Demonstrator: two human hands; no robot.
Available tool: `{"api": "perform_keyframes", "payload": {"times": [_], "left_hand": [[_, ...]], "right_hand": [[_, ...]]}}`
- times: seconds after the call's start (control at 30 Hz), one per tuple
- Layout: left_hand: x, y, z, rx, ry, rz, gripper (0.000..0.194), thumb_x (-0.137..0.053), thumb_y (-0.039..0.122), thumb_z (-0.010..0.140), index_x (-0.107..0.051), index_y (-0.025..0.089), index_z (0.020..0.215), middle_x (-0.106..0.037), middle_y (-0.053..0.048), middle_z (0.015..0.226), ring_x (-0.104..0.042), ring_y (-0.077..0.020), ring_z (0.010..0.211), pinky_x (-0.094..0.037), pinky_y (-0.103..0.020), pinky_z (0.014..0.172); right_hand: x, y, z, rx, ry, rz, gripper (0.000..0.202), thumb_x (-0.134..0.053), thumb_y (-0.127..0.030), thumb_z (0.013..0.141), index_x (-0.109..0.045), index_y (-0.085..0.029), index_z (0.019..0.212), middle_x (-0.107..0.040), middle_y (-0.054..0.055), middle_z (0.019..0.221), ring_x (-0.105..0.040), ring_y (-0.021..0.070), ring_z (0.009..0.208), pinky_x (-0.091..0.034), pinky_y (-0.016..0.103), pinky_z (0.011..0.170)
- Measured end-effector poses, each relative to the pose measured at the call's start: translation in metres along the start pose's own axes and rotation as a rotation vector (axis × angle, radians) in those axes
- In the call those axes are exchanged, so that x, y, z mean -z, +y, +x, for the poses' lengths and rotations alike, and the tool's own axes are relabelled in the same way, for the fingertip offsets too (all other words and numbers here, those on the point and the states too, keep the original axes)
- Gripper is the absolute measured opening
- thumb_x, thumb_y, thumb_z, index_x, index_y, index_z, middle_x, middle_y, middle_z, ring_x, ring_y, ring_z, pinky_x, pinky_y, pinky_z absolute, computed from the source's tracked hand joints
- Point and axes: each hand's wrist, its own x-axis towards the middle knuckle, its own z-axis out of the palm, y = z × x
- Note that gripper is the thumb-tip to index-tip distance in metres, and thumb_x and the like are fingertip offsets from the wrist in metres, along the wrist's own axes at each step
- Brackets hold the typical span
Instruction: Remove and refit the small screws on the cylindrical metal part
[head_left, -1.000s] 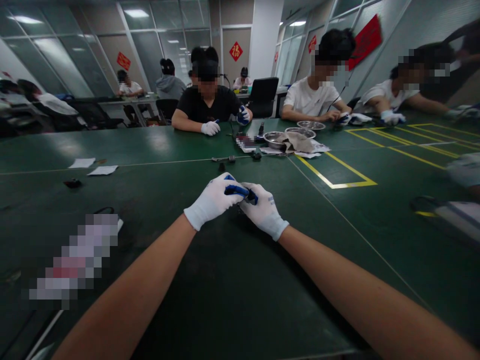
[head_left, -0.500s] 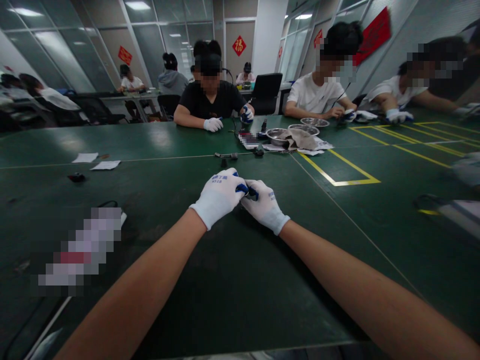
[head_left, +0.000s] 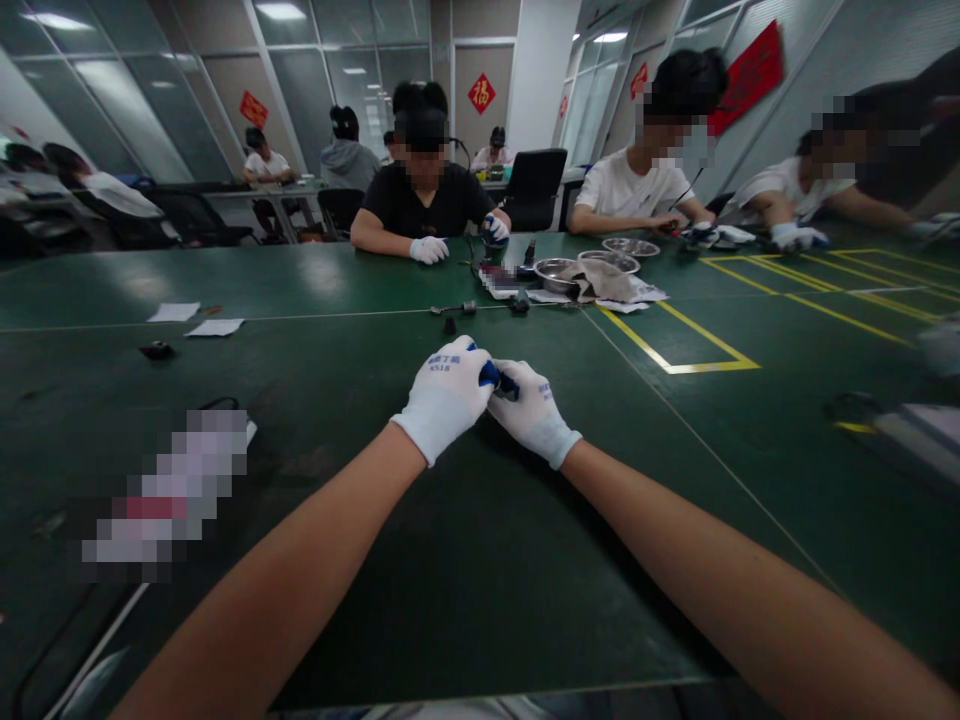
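My left hand [head_left: 448,393] and my right hand [head_left: 531,408] meet over the middle of the green table [head_left: 465,580], both in white gloves with blue palms. Their fingers are curled in and pressed together around something small and dark, mostly hidden between the fingertips, so I cannot make out what it is. Just beyond my left hand stands a small black part [head_left: 450,326]. A metal piece with a cylindrical end [head_left: 466,308] lies behind that, and another black part [head_left: 519,305] is to its right.
Metal bowls [head_left: 553,272] and a grey cloth [head_left: 600,280] are beyond my hands. A blurred-out long object [head_left: 180,480] with a cable lies left, near papers [head_left: 214,327] and a dark item [head_left: 157,350]. Yellow tape [head_left: 712,368] marks the right. Several people sit around, one opposite [head_left: 424,200].
My left hand has shifted very slightly to the right, its fingers still curled against my right hand. The view has moved a little. The person in white opposite has shifted their hands.
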Motion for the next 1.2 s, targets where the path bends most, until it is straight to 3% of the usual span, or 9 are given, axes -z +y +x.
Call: {"api": "perform_keyframes", "payload": {"times": [0.1,0.23,0.43,0.63,0.8,0.93,1.07,1.2], "left_hand": [[-0.006,-0.006,0.002,0.001,0.098,-0.135,0.017,-0.072,0.017,0.088,-0.07,0.017,0.104,-0.067,-0.01,0.113,-0.068,-0.026,0.105,-0.058,-0.039,0.096],[-0.016,-0.027,0.005,0.042,0.184,-0.24,0.031,-0.056,0.003,0.087,-0.07,0.018,0.11,-0.069,-0.009,0.114,-0.068,-0.0225,0.11,-0.056,-0.038,0.104],[-0.027,-0.043,-0.003,-0.06,-0.206,-0.129,0.027,-0.068,0.026,0.091,-0.076,0.02,0.115,-0.069,-0.01,0.116,-0.069,-0.0268,0.11,-0.056,-0.042,0.104],[-0.03,-0.045,-0.003,-0.064,-0.219,-0.057,0.021,-0.064,0.024,0.095,-0.073,0.018,0.113,-0.071,-0.012,0.118,-0.07,-0.0278,0.111,-0.057,-0.043,0.101],[-0.022,-0.047,0.001,-0.019,-0.126,-0.307,0.015,-0.064,0.018,0.095,-0.07,0.018,0.109,-0.077,-0.01,0.11,-0.073,-0.0248,0.106,-0.057,-0.043,0.101],[-0.005,-0.037,0.003,-0.065,-0.019,-0.556,0.023,-0.066,0.014,0.091,-0.071,0.016,0.113,-0.078,-0.009,0.114,-0.073,-0.0222,0.109,-0.058,-0.043,0.105],[0.009,-0.024,0.003,-0.118,-0.069,-0.623,0.02,-0.065,0.017,0.092,-0.075,0.015,0.11,-0.08,-0.009,0.114,-0.074,-0.0232,0.109,-0.057,-0.046,0.106],[0.013,-0.021,0.003,-0.127,-0.11,-0.673,0.022,-0.07,0.016,0.089,-0.076,0.014,0.11,-0.081,-0.009,0.111,-0.075,-0.0232,0.106,-0.058,-0.045,0.104]], "right_hand": [[0.001,0.002,0.0,-0.054,-0.002,0.015,0.039,-0.072,-0.023,0.077,-0.076,-0.023,0.115,-0.079,0.009,0.11,-0.072,0.0301,0.101,-0.061,0.049,0.093],[0.003,0.003,0.0,-0.113,0.063,0.026,0.042,-0.067,-0.017,0.077,-0.075,-0.025,0.117,-0.078,0.009,0.113,-0.07,0.0311,0.109,-0.058,0.052,0.1],[0.002,0.004,0.002,-0.108,0.185,0.181,0.034,-0.057,-0.018,0.085,-0.069,-0.023,0.115,-0.075,0.01,0.12,-0.069,0.0282,0.114,-0.053,0.05,0.108],[-0.001,0.006,-0.001,-0.112,0.18,0.252,0.029,-0.051,-0.02,0.088,-0.062,-0.024,0.115,-0.071,0.009,0.118,-0.066,0.0268,0.112,-0.051,0.047,0.109],[-0.002,0.002,-0.001,-0.119,0.134,0.24,0.028,-0.051,-0.018,0.08,-0.057,-0.024,0.107,-0.069,0.007,0.105,-0.066,0.0261,0.1,-0.055,0.043,0.097],[0.003,-0.005,0.002,-0.069,0.056,0.158,0.023,-0.054,-0.016,0.071,-0.055,-0.025,0.093,-0.063,0.005,0.091,-0.063,0.0247,0.087,-0.054,0.039,0.083],[0.008,-0.01,0.002,-0.057,0.023,0.146,0.022,-0.054,-0.016,0.068,-0.052,-0.026,0.088,-0.06,0.003,0.086,-0.06,0.0234,0.082,-0.052,0.037,0.078],[0.009,-0.013,0.002,-0.069,0.01,0.175,0.019,-0.054,-0.018,0.069,-0.05,-0.026,0.086,-0.058,0.0,0.078,-0.057,0.0216,0.074,-0.049,0.035,0.07]]}}
